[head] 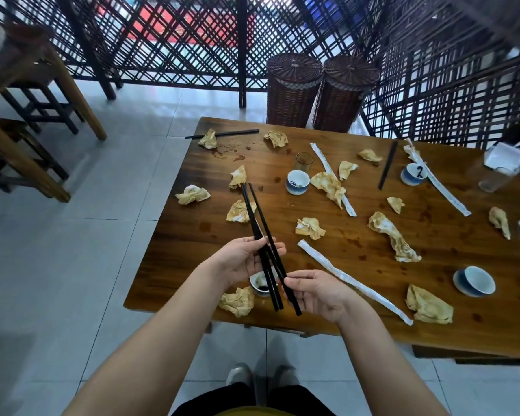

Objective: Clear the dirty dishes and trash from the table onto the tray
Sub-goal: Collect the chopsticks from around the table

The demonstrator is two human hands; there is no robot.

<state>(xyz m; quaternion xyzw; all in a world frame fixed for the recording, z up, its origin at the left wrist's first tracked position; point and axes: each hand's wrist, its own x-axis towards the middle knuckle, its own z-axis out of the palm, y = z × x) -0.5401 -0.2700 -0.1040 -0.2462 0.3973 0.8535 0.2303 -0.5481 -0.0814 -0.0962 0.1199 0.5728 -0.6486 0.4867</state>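
Above the near left corner of the wooden table (pixel 357 310), my left hand (pixel 240 261) grips a bundle of black chopsticks (pixel 257 223) that point away from me. My right hand (pixel 315 291) pinches the lower part of one chopstick in that bundle. Under the hands stands a small cup (pixel 257 285) with dark sauce. Several crumpled stained napkins lie about, one (pixel 237 301) by the near edge. Blue-and-white cups (pixel 297 182) (pixel 413 174) (pixel 475 280), a small glass (pixel 304 161), more chopsticks (pixel 222 134) (pixel 388 165) and paper chopstick sleeves (pixel 351 277) are spread over the table. No tray is in view.
Two wicker baskets (pixel 293 88) stand behind the table against a dark lattice screen (pixel 177 40). A clear plastic container (pixel 503 159) and a glass (pixel 493 180) sit at the right edge. Another wooden table with stools (pixel 27 94) stands at the left on the tiled floor.
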